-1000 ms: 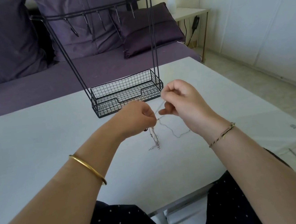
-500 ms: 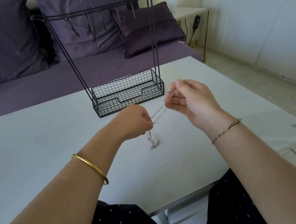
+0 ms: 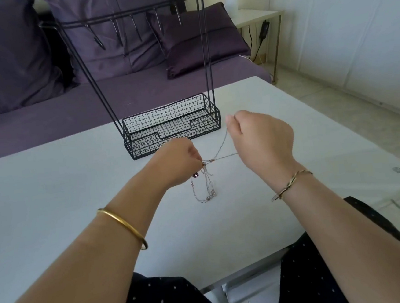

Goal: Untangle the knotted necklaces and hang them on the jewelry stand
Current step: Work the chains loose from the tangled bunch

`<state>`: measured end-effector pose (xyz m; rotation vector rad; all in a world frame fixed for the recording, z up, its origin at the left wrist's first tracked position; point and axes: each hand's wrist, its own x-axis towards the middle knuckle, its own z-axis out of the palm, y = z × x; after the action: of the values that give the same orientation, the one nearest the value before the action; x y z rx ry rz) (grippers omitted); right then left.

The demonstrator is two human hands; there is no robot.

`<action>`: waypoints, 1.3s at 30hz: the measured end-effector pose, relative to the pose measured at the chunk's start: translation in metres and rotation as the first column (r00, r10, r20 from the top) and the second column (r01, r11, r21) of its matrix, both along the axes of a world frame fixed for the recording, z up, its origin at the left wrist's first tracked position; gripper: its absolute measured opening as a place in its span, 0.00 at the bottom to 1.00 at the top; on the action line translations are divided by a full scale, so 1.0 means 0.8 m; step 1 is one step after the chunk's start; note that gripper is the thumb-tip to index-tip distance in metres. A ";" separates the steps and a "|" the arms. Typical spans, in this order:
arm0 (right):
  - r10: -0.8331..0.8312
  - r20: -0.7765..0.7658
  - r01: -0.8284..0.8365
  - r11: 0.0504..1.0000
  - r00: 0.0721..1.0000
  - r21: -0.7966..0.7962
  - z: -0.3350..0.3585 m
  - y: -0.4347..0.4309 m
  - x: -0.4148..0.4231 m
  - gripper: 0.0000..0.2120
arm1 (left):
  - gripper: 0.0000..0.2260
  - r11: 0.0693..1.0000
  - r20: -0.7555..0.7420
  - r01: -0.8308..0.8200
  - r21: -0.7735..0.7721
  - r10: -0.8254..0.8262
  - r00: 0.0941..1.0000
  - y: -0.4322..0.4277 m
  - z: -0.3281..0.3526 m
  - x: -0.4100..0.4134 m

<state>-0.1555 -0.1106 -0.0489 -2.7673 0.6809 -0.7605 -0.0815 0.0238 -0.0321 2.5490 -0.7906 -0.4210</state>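
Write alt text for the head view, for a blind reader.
Left hand pinches knotted thin silver necklace chains over a white table; right hand holds strands taut. A black wire jewelry stand stands behind.

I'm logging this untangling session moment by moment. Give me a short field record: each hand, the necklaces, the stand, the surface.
left hand: pinches the necklaces at the knot
right hand: grips strands drawn taut from the knot
necklaces: tangled; loose loops hang below the left hand
jewelry stand: black wire, behind the hands, hooks bare
table: white
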 end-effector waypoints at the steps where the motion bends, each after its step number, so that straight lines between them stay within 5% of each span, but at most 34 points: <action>1: 0.014 -0.050 -0.016 0.999 0.999 -0.029 -0.003 0.000 0.001 0.22 | 0.06 1.000 0.015 -0.015 -0.016 0.015 1.000 -0.001 0.001 0.000; 5: 0.171 -0.207 -0.120 0.964 0.963 0.236 -0.012 0.002 0.009 0.18 | 0.06 0.985 -0.008 -0.101 -0.143 0.101 0.995 -0.001 0.000 0.001; 8: 0.253 -0.082 -0.193 0.878 0.964 0.439 -0.010 0.004 0.010 0.15 | 0.07 0.945 -0.140 -0.184 -0.271 0.151 0.979 -0.001 0.000 0.002; 13: 0.321 0.045 -0.296 0.799 0.946 0.524 -0.008 0.008 0.009 0.19 | 0.06 0.912 -0.271 -0.229 -0.341 0.138 0.953 -0.003 0.001 0.001; 17: 0.256 0.143 -0.292 0.784 0.956 0.548 -0.007 0.006 0.010 0.22 | 0.04 0.883 -0.318 -0.277 -0.378 0.157 0.935 -0.006 0.002 0.002; 28: -0.010 0.390 -0.362 0.356 0.921 0.862 0.002 0.000 0.014 0.21 | 0.05 0.948 -0.230 -0.172 -0.266 0.111 0.967 -0.003 0.001 -0.006; 30: -0.008 0.390 -0.354 0.403 0.921 0.844 0.001 -0.001 0.014 0.20 | 0.05 0.954 -0.206 -0.161 -0.253 0.110 0.972 -0.003 0.000 -0.006; 35: 0.107 0.149 -0.177 0.765 0.983 0.619 -0.012 -0.015 0.006 0.21 | 0.03 0.920 -0.335 -0.218 -0.326 0.104 0.937 0.001 0.001 0.001; 39: 0.057 0.037 -0.069 0.853 0.998 0.517 -0.023 -0.020 0.011 0.20 | 0.06 0.871 -0.529 -0.281 -0.402 0.030 0.848 0.004 0.005 0.003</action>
<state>-0.1465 -0.1264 -0.0676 -2.2700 0.6686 -0.4956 -0.0794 0.0273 -0.0281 1.8982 -0.4045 -0.7146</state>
